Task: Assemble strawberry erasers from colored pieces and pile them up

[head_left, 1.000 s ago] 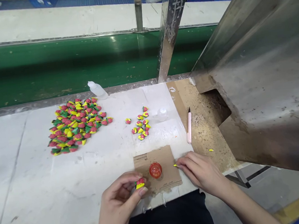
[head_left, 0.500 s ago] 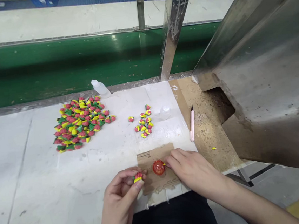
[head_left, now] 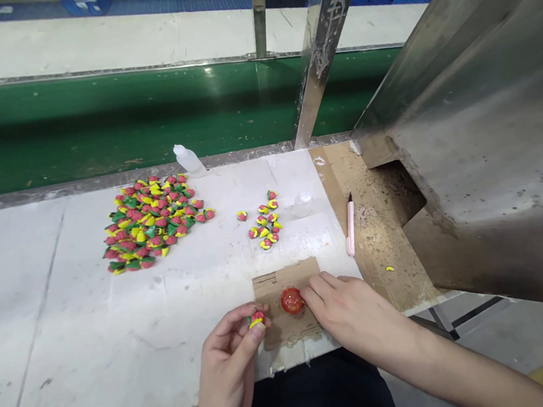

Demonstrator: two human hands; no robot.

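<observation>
Between the thumb and fingers of my left hand (head_left: 233,354) is a small raspberry-shaped ornament (head_left: 256,319), pink-red with a green leaf and a yellow part facing me. My right hand (head_left: 333,303) is pinched at the right rim of a small round red dish (head_left: 291,300) that looks wet and glossy inside. Its fingertips hold a tiny yellow piece, now almost wholly hidden by the fingers and the rim. Under the dish lies a square of brown cardboard (head_left: 279,337) near the table's front edge.
A large pile of similar ornaments (head_left: 153,221) lies to the left, a smaller group (head_left: 265,226) further right. A squeeze bottle (head_left: 189,160), a clear container (head_left: 303,204) and a pink pen (head_left: 351,228) are around. A metal housing (head_left: 477,145) rises at the right.
The yellow piece in my right fingers has gone from view at the dish's rim. My left hand still holds the ornament. The camera view has shifted slightly, and a person's hand appears at the back.
</observation>
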